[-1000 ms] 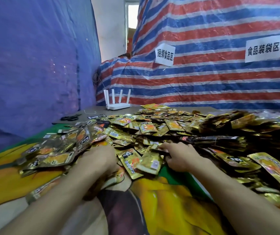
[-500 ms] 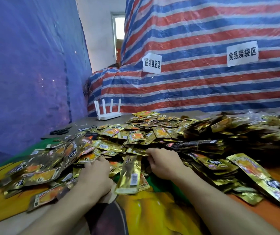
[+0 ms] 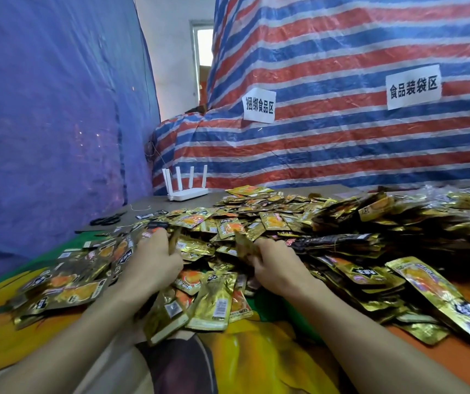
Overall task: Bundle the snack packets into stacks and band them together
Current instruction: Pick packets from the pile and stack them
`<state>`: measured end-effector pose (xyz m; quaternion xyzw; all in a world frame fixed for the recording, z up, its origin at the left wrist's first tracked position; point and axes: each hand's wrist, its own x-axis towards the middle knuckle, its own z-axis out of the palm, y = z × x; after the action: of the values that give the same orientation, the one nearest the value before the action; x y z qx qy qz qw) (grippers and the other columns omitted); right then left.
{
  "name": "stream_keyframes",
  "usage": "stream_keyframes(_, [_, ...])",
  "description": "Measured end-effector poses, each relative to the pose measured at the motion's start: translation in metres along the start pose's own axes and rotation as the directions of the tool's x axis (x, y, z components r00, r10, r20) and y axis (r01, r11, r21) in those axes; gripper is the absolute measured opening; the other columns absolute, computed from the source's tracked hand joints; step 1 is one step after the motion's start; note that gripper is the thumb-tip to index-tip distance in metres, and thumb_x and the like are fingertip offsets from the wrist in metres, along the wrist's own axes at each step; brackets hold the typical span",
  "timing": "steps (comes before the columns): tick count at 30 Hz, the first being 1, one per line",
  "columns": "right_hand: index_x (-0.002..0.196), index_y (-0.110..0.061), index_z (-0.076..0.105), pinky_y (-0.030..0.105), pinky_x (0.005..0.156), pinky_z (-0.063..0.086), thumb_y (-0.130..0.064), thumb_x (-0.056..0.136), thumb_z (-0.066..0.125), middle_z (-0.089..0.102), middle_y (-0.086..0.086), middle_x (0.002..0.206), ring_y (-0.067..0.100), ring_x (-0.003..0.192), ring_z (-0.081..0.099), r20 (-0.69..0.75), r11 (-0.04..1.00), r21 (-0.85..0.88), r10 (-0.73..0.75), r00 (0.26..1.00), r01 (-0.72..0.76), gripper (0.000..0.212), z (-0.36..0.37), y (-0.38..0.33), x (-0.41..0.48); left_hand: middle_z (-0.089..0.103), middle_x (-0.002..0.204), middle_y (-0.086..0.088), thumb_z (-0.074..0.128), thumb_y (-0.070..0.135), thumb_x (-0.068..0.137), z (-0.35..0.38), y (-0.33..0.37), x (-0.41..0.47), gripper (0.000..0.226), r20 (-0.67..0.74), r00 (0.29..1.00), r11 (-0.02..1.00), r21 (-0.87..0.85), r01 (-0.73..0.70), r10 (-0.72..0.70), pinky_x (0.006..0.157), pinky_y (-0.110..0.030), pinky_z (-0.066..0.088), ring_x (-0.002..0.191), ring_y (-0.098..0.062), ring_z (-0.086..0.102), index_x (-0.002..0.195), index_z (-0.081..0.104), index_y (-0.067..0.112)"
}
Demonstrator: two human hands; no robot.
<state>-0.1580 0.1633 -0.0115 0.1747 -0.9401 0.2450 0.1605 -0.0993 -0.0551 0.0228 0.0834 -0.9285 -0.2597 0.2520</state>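
Packets: a loose heap of gold foil packets (image 3: 270,223) covered the worktop (image 3: 154,201), from its near edge to the far right.
Left hand: the left hand (image 3: 154,265) sat in the heap's left-middle part, its fingers (image 3: 159,237) curled round 1 packet held on edge.
Right hand: the right hand (image 3: 277,268) was near it, fingers (image 3: 259,248) pinching 1 blurred packet lifted off the heap.
Handling: the packets looked light, thin, limp and slick. Foil faces would likely slide, so a stack could fan out unless it was squared and squeezed.
Hold: probably best across the flat faces, thumb on 1 side and fingers on the other, near the middle.
Change: against 0.5 s earlier, both hands had reached further into the heap, and each showed a packet raised on edge.
Band: none was seen in either hand.
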Motion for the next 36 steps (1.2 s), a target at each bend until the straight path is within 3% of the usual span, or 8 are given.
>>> stream_keyframes(9, [0.087, -0.024, 0.058, 0.027, 0.055, 0.050, -0.033, 0.104, 0.051, 0.065, -0.005, 0.077, 0.010, 0.064, 0.061, -0.223, 0.891, 0.451, 0.049, 0.974, 0.058, 0.021, 0.004, 0.002, -0.002, 0.065, 0.095, -0.008, 0.077, 0.015, 0.077, -0.006, 0.011, 0.015, 0.023, 0.036, 0.890, 0.549, -0.775, 0.313, -0.455, 0.077, -0.034, 0.043, 0.090, -0.027, 0.058, 0.095, 0.063, 0.010])
stream_keyframes(13, [0.106, -0.024, 0.057, 0.032, 0.073, 0.057, -0.032, 0.107, 0.045, 0.067, -0.005, 0.096, 0.013, 0.085, 0.067, -0.135, 0.733, 0.679, 0.068, 0.989, 0.042, 0.015, 0.008, -0.013, -0.005, 0.067, 0.086, -0.007, 0.075, 0.007, 0.082, 0.011, 0.026, 0.006, 0.019, 0.086, 0.915, 0.490, -0.823, 0.288, -0.394, 0.088, -0.037, 0.048, 0.082, -0.021, 0.062, 0.098, 0.066, 0.002])
stream_keyframes(18, [0.129, -0.026, 0.053, 0.044, 0.096, 0.053, -0.031, 0.109, 0.040, 0.065, -0.002, 0.114, 0.016, 0.105, 0.063, -0.031, 0.735, 0.677, -0.001, 1.000, 0.022, 0.025, 0.016, -0.027, -0.011, 0.070, 0.083, -0.007, 0.068, 0.003, 0.089, 0.035, 0.036, -0.001, 0.022, 0.094, 0.943, 0.460, -0.854, 0.242, -0.320, 0.049, -0.018, 0.049, 0.060, -0.007, 0.068, 0.110, 0.064, -0.003])
stream_keyframes(22, [0.140, -0.034, 0.046, 0.027, 0.097, 0.050, -0.030, 0.109, 0.038, 0.059, -0.018, 0.121, -0.002, 0.111, 0.057, 0.023, 0.660, 0.751, -0.014, 1.000, -0.008, 0.031, 0.023, -0.034, -0.011, 0.074, 0.103, -0.013, 0.067, 0.005, 0.090, 0.043, 0.039, -0.009, 0.043, 0.177, 0.971, 0.341, -0.913, 0.224, -0.162, 0.067, -0.035, 0.060, 0.086, -0.025, 0.074, 0.129, 0.056, 0.021])
stream_keyframes(25, [0.141, -0.039, 0.041, 0.008, 0.083, 0.040, -0.029, 0.109, 0.038, 0.053, -0.030, 0.114, -0.019, 0.102, 0.049, 0.017, 0.680, 0.733, -0.049, 0.999, 0.021, 0.033, 0.027, -0.039, -0.014, 0.073, 0.093, -0.004, 0.061, -0.003, 0.089, 0.042, 0.042, -0.012, 0.056, 0.140, 0.990, 0.464, -0.877, 0.128, -0.010, 0.062, -0.023, 0.056, 0.078, -0.014, 0.071, 0.122, 0.056, 0.042])
stream_keyframes(31, [0.130, -0.031, 0.045, 0.042, 0.078, 0.057, -0.031, 0.109, 0.037, 0.066, 0.003, 0.110, 0.021, 0.090, 0.067, -0.015, 0.731, 0.682, 0.038, 0.999, -0.017, 0.023, 0.026, -0.034, -0.011, 0.065, 0.094, -0.010, 0.060, 0.008, 0.082, 0.025, 0.025, 0.005, 0.024, 0.130, 0.971, 0.875, -0.422, 0.239, -0.203, 0.080, -0.039, 0.052, 0.087, -0.028, 0.063, 0.106, 0.061, 0.016])
stream_keyframes(34, [0.122, -0.034, 0.045, 0.029, 0.070, 0.053, -0.031, 0.108, 0.040, 0.063, -0.008, 0.101, 0.007, 0.083, 0.063, -0.019, 0.771, 0.635, 0.084, 0.996, -0.053, 0.015, 0.024, -0.029, -0.009, 0.059, 0.111, -0.020, 0.069, 0.008, 0.078, 0.025, 0.009, 0.009, 0.054, 0.168, 0.928, 0.914, -0.185, 0.362, -0.333, 0.070, -0.033, 0.052, 0.088, -0.028, 0.061, 0.128, 0.051, -0.003])
stream_keyframes(36, [0.120, -0.031, 0.046, 0.027, 0.071, 0.053, -0.028, 0.107, 0.042, 0.062, -0.011, 0.101, 0.005, 0.085, 0.062, -0.011, 0.777, 0.626, 0.096, 0.995, -0.068, 0.013, 0.026, -0.027, -0.008, 0.040, 0.142, -0.022, 0.070, 0.008, 0.083, 0.025, 0.004, 0.004, 0.080, 0.174, 0.912, 0.917, -0.086, 0.391, -0.372, 0.097, -0.047, 0.051, 0.118, -0.037, 0.054, 0.151, 0.027, 0.004])
